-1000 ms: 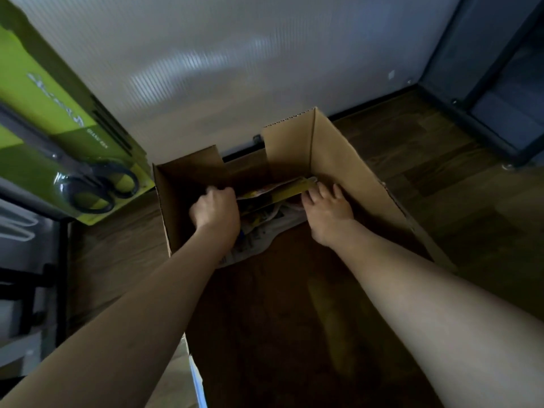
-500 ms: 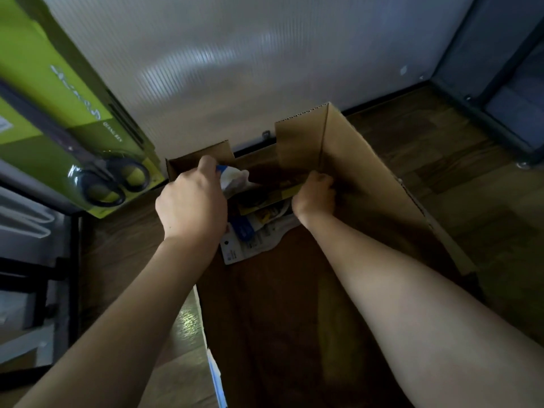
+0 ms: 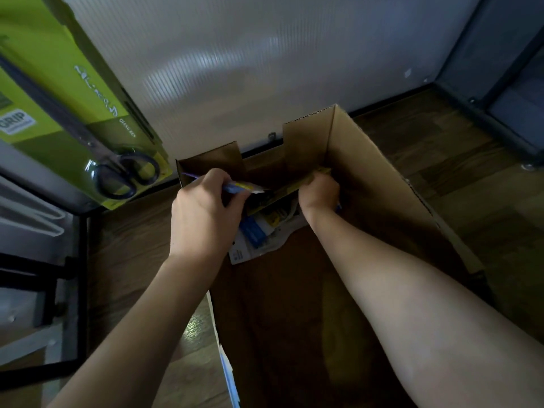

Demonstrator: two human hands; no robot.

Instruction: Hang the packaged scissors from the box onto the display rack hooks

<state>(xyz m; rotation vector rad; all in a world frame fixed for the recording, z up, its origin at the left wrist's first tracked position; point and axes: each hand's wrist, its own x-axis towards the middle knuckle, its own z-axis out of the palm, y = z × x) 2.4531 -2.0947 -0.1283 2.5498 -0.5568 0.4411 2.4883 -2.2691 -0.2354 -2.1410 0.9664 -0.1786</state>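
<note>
An open cardboard box (image 3: 379,175) stands on the wooden floor below me, with several scissor packages piled at its far end. My left hand (image 3: 203,213) is closed on a blue-edged package (image 3: 235,188) and holds it above the pile. My right hand (image 3: 319,194) grips the edge of a yellow package (image 3: 282,194) deeper in the box. A white and blue package (image 3: 253,237) lies under them. At the upper left, green packaged scissors (image 3: 88,122) with black handles hang on the display rack.
White wire hooks (image 3: 32,219) of the rack stick out at the left over a dark frame (image 3: 67,269). A pale ribbed wall panel (image 3: 250,69) stands behind the box. A dark cabinet (image 3: 500,83) is at the right.
My left hand has risen out of the box with the blue-edged package. My right hand has closed on the yellow package. The view has moved closer to the box.
</note>
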